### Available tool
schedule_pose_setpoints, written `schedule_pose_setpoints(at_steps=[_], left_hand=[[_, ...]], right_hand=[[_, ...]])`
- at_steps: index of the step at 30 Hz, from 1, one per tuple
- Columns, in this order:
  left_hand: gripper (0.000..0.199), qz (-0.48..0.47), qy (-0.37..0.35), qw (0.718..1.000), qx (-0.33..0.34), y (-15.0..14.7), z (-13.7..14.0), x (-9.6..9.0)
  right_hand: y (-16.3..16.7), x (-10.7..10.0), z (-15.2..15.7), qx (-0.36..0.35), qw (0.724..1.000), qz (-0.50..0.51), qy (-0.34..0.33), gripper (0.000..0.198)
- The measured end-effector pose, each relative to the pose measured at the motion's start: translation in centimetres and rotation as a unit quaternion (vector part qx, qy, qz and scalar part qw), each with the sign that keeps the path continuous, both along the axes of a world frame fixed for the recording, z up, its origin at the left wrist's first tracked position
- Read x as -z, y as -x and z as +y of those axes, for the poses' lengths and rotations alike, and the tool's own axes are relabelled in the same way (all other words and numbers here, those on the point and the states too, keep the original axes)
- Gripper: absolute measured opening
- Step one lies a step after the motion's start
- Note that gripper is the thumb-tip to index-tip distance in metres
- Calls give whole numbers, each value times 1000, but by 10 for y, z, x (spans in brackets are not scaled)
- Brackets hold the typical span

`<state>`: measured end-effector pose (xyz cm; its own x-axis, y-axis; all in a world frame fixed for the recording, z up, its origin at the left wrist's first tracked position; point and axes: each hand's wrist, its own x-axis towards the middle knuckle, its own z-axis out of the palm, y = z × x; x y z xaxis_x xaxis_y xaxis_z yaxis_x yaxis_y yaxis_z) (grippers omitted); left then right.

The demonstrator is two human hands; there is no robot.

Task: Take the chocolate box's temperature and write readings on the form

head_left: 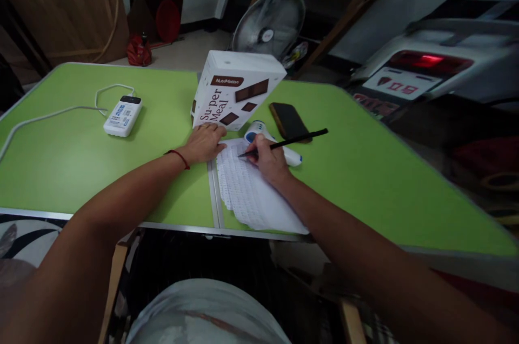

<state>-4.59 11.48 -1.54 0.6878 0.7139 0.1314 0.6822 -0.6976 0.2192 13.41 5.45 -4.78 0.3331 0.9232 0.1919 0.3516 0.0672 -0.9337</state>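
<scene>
My right hand (271, 161) grips a slim black pen (302, 138), its tip at the upper part of a handwritten sheet of paper (251, 192). More sheets seem to lie under it, their left edges uneven. My left hand (206, 144) rests with fingers extended at the foot of a white "Su-per Meal" box (235, 90), its thumb by the paper's top left corner. The box stands upright behind the paper. Partly hidden behind my right hand lies a white and blue handheld device (292, 157), shaped like a thermometer gun.
A dark phone (290, 121) lies right of the box. On the left, a white power bank (124, 116) has a white cable attached. The green folding table (162, 192) has a metal seam. Beyond it stand a fan (270, 25) and, at right, a scooter (430, 63).
</scene>
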Motion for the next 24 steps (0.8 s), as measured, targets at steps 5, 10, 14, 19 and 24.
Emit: schedule_pose_setpoints(at_steps=[5, 10, 14, 19, 24], left_hand=[[45, -7, 4, 1000, 9, 0, 2, 2], [53, -15, 9, 1000, 5, -1, 3, 4], [43, -14, 9, 1000, 2, -1, 3, 3], [31, -8, 2, 1000, 1, -1, 2, 2], [31, -9, -1, 1000, 1, -1, 2, 1]], right_hand=[[2, -3, 0, 3, 1000, 3, 1, 67], [-1, 0, -1, 5, 1000, 0, -3, 64], [-1, 1, -1, 4, 1000, 11, -4, 64], [1, 0, 0, -7, 1000, 11, -14, 67], [0, 0, 0, -8, 1000, 10, -14, 69]])
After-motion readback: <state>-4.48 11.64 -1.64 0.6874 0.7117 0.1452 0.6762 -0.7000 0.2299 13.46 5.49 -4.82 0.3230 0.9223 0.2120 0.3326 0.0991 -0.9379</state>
